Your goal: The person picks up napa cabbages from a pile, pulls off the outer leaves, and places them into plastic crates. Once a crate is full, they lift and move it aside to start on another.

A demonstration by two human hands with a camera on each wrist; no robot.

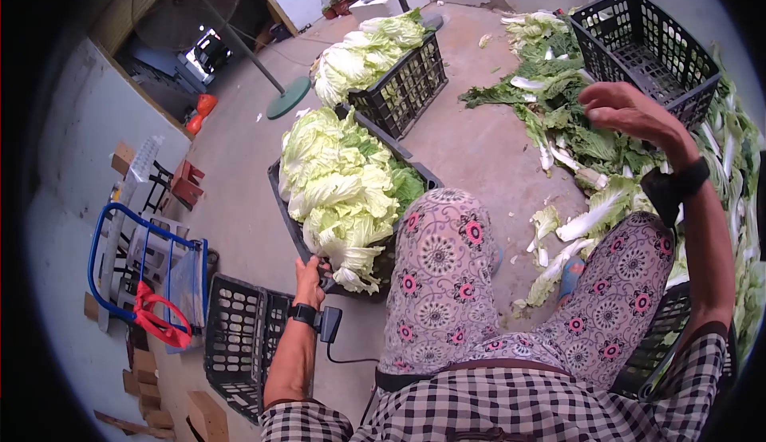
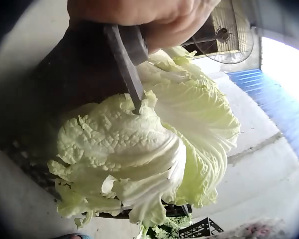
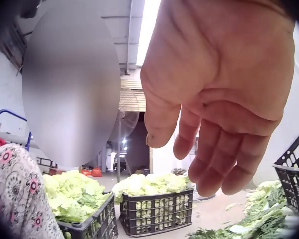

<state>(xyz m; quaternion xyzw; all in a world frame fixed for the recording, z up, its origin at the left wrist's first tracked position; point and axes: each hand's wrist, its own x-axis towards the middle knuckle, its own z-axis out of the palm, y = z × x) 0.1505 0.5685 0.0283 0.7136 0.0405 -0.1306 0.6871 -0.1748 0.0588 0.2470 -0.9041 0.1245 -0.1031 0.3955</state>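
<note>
My left hand (image 1: 308, 281) grips the near left corner of a black plastic crate (image 1: 289, 222) heaped with pale green napa cabbages (image 1: 327, 191). In the left wrist view the fingers (image 2: 154, 12) curl over the crate's dark rim, and cabbage leaves (image 2: 124, 144) bulge out just below. My right hand (image 1: 626, 111) is raised in the air above loose outer leaves (image 1: 558, 83) on the floor, near an empty black crate (image 1: 694, 95). Its palm and loosely bent fingers show in the right wrist view, with nothing held.
Behind the nearer crate stands a second full crate (image 1: 407, 87) of cabbages. An empty crate (image 1: 227, 338) lies on the left beside a blue hand cart (image 1: 144, 222). A pedestal fan's green base (image 1: 289, 97) stands farther back. Trimmed leaves (image 1: 742, 179) pile along the right.
</note>
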